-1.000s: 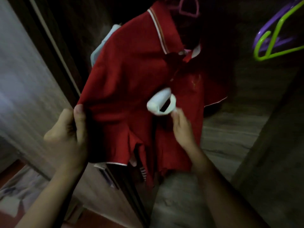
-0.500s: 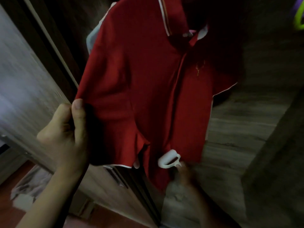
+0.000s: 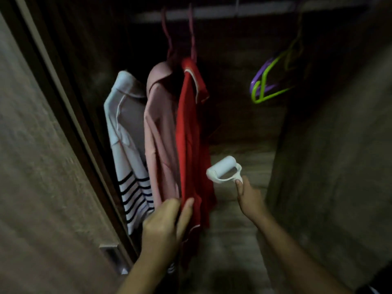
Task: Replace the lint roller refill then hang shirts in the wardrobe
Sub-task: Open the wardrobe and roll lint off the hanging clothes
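Three shirts hang edge-on from the wardrobe rail (image 3: 244, 9): a white one with black stripes (image 3: 127, 149), a pink one (image 3: 159, 132) and a red polo (image 3: 191, 134). My left hand (image 3: 167, 221) pinches the lower hem of the red polo between thumb and fingers. To the right of that shirt, my right hand (image 3: 249, 198) holds the white lint roller (image 3: 223, 169) by its handle; the roll points up-left and is clear of the fabric.
A purple hanger (image 3: 259, 83) and a green hanger (image 3: 273, 94) hang bare at the right of the rail. The wardrobe door (image 3: 42, 166) with a metal handle (image 3: 114, 257) stands on the left, a side panel (image 3: 331, 155) on the right, a wooden shelf floor (image 3: 239, 153) below.
The red polo has swung from facing me to hanging edge-on beside the other shirts. My right hand ran the roller down the shirt front, then drew it off to the right. The view pulled back.
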A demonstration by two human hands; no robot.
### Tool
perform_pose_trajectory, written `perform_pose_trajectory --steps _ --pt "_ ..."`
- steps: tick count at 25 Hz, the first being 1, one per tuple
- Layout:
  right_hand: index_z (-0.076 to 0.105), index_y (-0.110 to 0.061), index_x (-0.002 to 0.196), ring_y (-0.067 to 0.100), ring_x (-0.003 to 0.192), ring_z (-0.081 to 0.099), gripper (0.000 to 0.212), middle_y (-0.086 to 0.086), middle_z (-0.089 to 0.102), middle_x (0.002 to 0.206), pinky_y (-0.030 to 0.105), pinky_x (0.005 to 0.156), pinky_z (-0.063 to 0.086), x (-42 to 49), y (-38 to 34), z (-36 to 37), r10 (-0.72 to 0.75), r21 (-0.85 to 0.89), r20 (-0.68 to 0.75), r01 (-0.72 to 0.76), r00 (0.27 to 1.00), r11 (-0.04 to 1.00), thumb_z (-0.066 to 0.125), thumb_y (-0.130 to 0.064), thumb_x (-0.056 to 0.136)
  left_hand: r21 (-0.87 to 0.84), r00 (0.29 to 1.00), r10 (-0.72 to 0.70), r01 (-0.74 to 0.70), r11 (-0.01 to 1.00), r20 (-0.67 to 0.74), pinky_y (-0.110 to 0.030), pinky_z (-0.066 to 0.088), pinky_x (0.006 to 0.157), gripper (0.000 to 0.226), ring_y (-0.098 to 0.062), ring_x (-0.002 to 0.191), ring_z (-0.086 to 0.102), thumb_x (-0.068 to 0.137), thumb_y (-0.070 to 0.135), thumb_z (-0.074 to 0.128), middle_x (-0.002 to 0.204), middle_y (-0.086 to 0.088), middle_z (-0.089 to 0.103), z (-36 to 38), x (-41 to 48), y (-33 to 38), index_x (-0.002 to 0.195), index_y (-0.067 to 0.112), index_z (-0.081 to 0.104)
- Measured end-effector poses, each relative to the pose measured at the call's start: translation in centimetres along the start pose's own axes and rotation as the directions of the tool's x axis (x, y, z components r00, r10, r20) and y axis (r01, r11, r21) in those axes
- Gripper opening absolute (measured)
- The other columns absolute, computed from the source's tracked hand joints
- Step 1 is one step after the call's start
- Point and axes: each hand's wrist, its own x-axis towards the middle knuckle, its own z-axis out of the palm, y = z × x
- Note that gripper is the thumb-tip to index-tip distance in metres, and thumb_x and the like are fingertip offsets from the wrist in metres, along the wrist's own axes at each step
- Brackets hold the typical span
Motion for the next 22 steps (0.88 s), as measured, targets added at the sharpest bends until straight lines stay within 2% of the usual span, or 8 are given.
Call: perform_pose_trajectory --steps 2,5,8,11,14,17,19,22 --pt "0.044 -0.02 0.109 0.034 0.087 0.061 0.032 0.013 0.066 0.096 0.038 0.071 0.045 -2.3 0.1 -2.7 -0.022 -0.123 -0.028 0.018 0.999 0.992 0.024 -0.043 0.098 -0.026 0.996 0.05 -0.048 0.999 0.069 -0.032 0.033 0.054 0.03 -0.018 0.057 0.04 0.096 0.035 0.043 0.05 -0.004 0.042 1.8 -0.5 0.9 0.07 0.025 0.032" --pt "0.041 -0.019 0.112 0.039 0.096 0.06 0.034 0.017 0.065 0.108 0.038 0.07 0.039 -6.7 1.4 -6.4 0.048 -0.26 -0.083 -0.068 0.995 0.963 0.024 -0.045 0.097 -0.102 0.988 0.069 -0.055 0.993 0.136 -0.032 0.034 0.054 0.031 -0.015 0.048 0.045 0.093 0.033 0.048 0.05 -0.004 0.043 4.6 -2.5 3.0 0.067 0.021 0.036" --pt "0.039 -0.019 0.115 0.04 0.101 0.059 0.036 0.016 0.061 0.115 0.041 0.076 0.044 -12.1 4.2 -9.2 0.116 -0.298 -0.113 -0.145 0.987 0.944 0.024 -0.047 0.097 -0.209 0.974 0.095 -0.052 0.977 0.204 -0.031 0.036 0.053 0.036 -0.019 0.043 0.051 0.091 0.029 0.05 0.05 -0.005 0.046 6.6 -5.5 7.2 0.058 0.015 0.046" --pt "0.037 -0.023 0.115 0.038 0.1 0.06 0.035 0.014 0.061 0.116 0.042 0.078 0.045 -17.8 7.9 -11.4 0.186 -0.292 -0.099 -0.207 0.978 0.934 0.022 -0.049 0.096 -0.273 0.94 0.085 0.009 0.962 0.329 -0.031 0.038 0.046 0.034 -0.02 0.041 0.051 0.09 0.025 0.049 0.05 -0.005 0.047 7.7 -8.9 12.5 0.057 0.013 0.046" --pt "0.038 -0.022 0.115 0.036 0.098 0.061 0.034 0.014 0.062 0.113 0.042 0.077 0.048 -24.6 12.9 -14.9 0.228 -0.324 -0.143 -0.263 0.963 0.909 0.023 -0.046 0.097 -0.306 0.891 0.04 0.113 0.945 0.453 -0.033 0.043 0.037 0.033 -0.025 0.04 0.054 0.09 0.028 0.045 0.049 -0.007 0.051 7.6 -12.5 19.1 0.06 0.013 0.048" --pt "0.04 -0.02 0.12 0.036 0.1 0.06 0.035 0.015 0.06 0.113 0.041 0.075 0.045 -32.7 17.6 -20.3 0.285 -0.372 -0.2 -0.342 0.937 0.863 0.026 -0.042 0.098 -0.341 0.854 0.045 0.158 0.927 0.519 -0.032 0.04 0.036 0.034 -0.029 0.041 0.056 0.089 0.029 0.043 0.049 -0.011 0.054 6.3 -16.2 27.2 0.062 0.01 0.051" --pt "0.04 -0.021 0.122 0.036 0.101 0.059 0.035 0.015 0.06 0.115 0.041 0.077 0.045 -38.9 21.2 -24.9 0.356 -0.358 -0.261 -0.433 0.897 0.827 0.026 -0.042 0.098 -0.419 0.841 0.112 0.144 0.897 0.529 -0.031 0.038 0.036 0.033 -0.03 0.041 0.056 0.088 0.029 0.042 0.05 -0.012 0.055 5.2 -19.3 34.1 0.063 0.009 0.052" --pt "0.039 -0.021 0.12 0.036 0.1 0.059 0.035 0.013 0.061 0.113 0.04 0.077 0.044 -48.7 27.1 -31.6 0.46 -0.316 -0.377 -0.579 0.804 0.752 0.025 -0.044 0.097 -0.502 0.765 0.227 0.142 0.853 0.603 -0.031 0.041 0.038 0.033 -0.029 0.045 0.06 0.086 0.029 0.04 0.054 -0.011 0.059 4.2 -23.7 45.3 0.065 0.009 0.054"
